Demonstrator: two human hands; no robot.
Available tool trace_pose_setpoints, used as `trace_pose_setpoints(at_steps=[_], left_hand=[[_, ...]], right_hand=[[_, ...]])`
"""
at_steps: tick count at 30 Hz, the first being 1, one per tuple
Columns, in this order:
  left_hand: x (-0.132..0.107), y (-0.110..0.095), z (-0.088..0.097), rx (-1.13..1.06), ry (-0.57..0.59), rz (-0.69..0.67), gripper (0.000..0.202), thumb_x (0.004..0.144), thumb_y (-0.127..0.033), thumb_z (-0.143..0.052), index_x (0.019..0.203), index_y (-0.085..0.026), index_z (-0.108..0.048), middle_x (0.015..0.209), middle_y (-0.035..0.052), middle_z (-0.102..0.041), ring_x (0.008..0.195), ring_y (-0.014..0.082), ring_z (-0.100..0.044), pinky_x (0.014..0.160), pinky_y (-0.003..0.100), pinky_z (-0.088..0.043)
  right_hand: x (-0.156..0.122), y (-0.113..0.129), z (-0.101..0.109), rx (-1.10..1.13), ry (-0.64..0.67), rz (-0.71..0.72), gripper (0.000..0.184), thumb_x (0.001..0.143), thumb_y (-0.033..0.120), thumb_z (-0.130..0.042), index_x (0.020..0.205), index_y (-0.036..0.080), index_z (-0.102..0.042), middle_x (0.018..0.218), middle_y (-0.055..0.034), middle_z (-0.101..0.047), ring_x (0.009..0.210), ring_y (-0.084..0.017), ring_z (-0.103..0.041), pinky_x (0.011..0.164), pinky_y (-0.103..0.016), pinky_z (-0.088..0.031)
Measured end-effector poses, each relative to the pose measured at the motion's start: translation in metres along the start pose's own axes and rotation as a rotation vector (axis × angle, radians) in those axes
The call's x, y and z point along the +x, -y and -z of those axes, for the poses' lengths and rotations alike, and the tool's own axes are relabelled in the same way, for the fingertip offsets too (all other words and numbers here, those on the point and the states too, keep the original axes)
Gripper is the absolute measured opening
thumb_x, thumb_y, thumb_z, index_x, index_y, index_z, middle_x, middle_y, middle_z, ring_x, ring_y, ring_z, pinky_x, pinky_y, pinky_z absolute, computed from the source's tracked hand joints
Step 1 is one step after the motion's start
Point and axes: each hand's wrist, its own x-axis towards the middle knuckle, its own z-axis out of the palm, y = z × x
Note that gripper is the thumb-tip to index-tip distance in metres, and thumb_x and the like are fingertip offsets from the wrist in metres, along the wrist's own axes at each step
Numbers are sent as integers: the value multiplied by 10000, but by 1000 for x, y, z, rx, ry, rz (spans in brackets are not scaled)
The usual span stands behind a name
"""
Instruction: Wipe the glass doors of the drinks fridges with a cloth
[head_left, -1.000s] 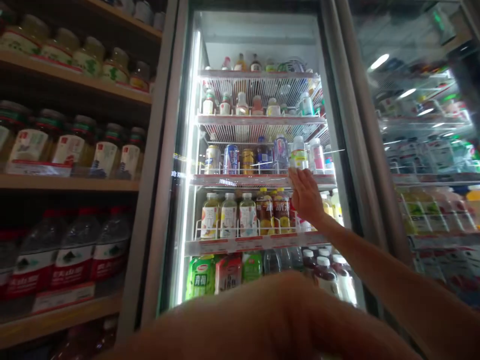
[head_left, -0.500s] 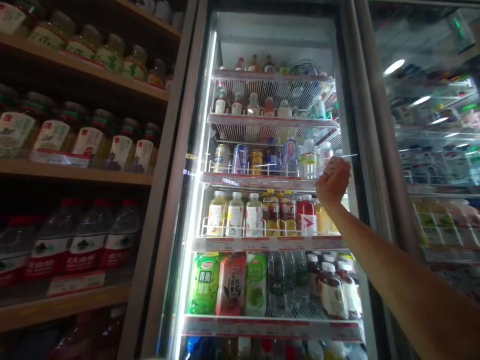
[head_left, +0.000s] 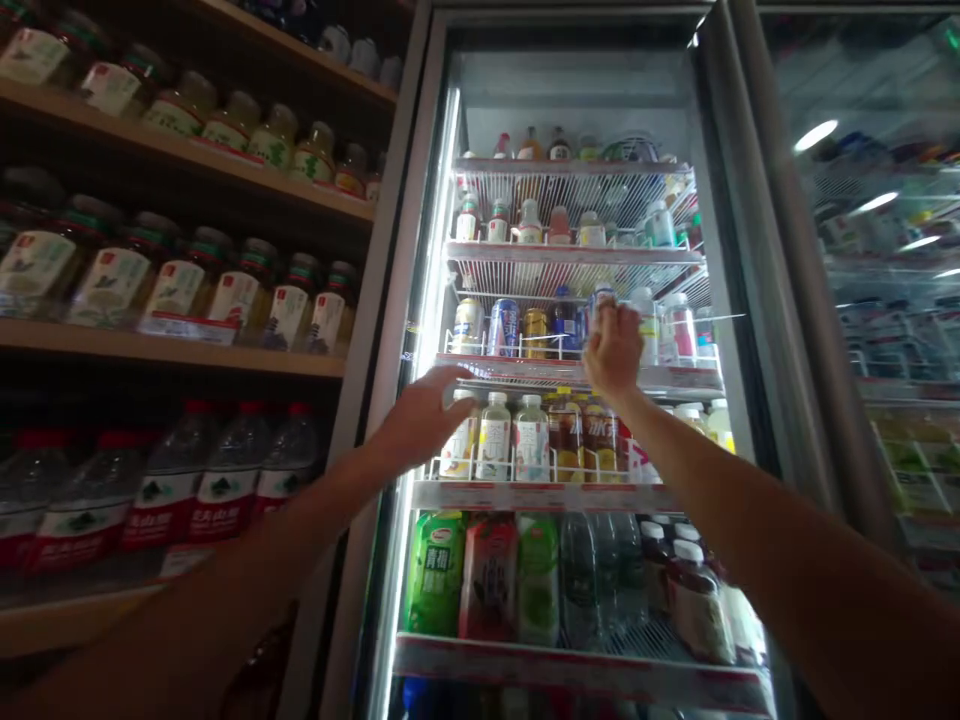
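My right hand (head_left: 616, 350) is raised in front of the third shelf of a lit drinks fridge, fingers curled closed. Something pale shows at its fingers, too small and blurred to name. Just behind it stands a blue-and-white bottle (head_left: 600, 296), partly covered by the hand; whether they touch I cannot tell. My left hand (head_left: 426, 418) is open, thumb apart from the fingers, at the fridge's left side. It hangs before a row of white-capped bottles of pale drink (head_left: 494, 437) on the fourth shelf. A dark bottle with a yellow cap (head_left: 564, 430) stands between the two hands.
Wooden shelves (head_left: 285, 358) with jars and red-capped water bottles (head_left: 214, 500) stand to the left. Lower in the fridge are green (head_left: 437, 570) and red drink packs (head_left: 487, 575). A metal frame (head_left: 780, 260) parts this fridge from another on the right.
My left hand has come into view from the lower left. My right hand has moved left along the third shelf, still closed. The view has shifted slightly left.
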Motion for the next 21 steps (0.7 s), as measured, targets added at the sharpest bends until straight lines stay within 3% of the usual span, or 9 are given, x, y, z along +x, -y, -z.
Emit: trace_pose_setpoints(at_steps=[2,4,6,8,10,11,12,17,21], left_hand=[[26,36,-9,145,-107,81,473,801,-305,-427,1228,-113,-498,1313,126,-519,1234,248,-462,1027,425,-389],[30,62,-16,264,-70,74,519,773,-246,-448,1273,-109,-454,1402,144,-421,1328,268,-338,1079,465,-306],[23,75,-19,285,6,67,539,754,-184,-451,1290,-130,-442,1455,130,-345,1363,269,-270,1097,489,-258],[17,76,-18,137,13,107,552,721,-116,-445,1272,-126,-466,1470,118,-321,1371,252,-256,1116,473,-222],[17,72,-15,-163,-61,204,545,671,-67,-448,1209,-115,-527,1437,109,-384,1355,224,-296,1136,415,-191],[20,70,-14,-308,-109,258,531,654,-58,-453,1172,-119,-556,1408,102,-428,1337,212,-329,1140,386,-185],[23,69,-12,-424,-157,312,509,646,-56,-456,1133,-128,-582,1371,94,-475,1314,203,-367,1139,364,-189],[39,77,-6,-683,-351,522,349,674,-99,-428,959,-161,-619,1100,67,-645,1110,177,-558,1030,331,-362],[35,82,5,-882,-461,733,225,747,-157,-382,861,-184,-574,896,39,-657,988,154,-612,902,323,-445]], right_hand=[[-3,35,-13,44,75,119,510,833,176,-348,1335,122,-418,1364,-133,-451,1305,-281,-335,1041,-442,-338],[-7,65,-23,109,198,311,516,819,174,-393,1331,217,-435,1399,-43,-438,1328,-245,-317,1059,-413,-326],[-3,77,-29,162,262,381,542,827,178,-395,1363,258,-387,1430,-17,-402,1349,-246,-284,1082,-467,-278],[9,76,-31,175,207,204,543,850,207,-368,1391,240,-339,1447,-48,-371,1361,-278,-255,1081,-548,-229],[22,79,-32,164,145,-20,548,862,215,-332,1408,175,-307,1456,-107,-337,1366,-322,-221,1058,-610,-214],[26,87,-33,162,162,-45,557,860,205,-327,1412,147,-296,1460,-127,-325,1367,-336,-209,1051,-619,-218],[27,99,-33,169,203,-7,561,853,185,-332,1411,143,-302,1459,-123,-328,1368,-331,-209,1057,-603,-230],[18,169,-32,212,479,489,536,845,120,-363,1365,247,-396,1449,1,-379,1360,-240,-265,1114,-476,-230],[23,180,-27,136,475,315,571,851,137,-371,1415,194,-305,1477,-71,-320,1367,-306,-226,1080,-565,-213]])
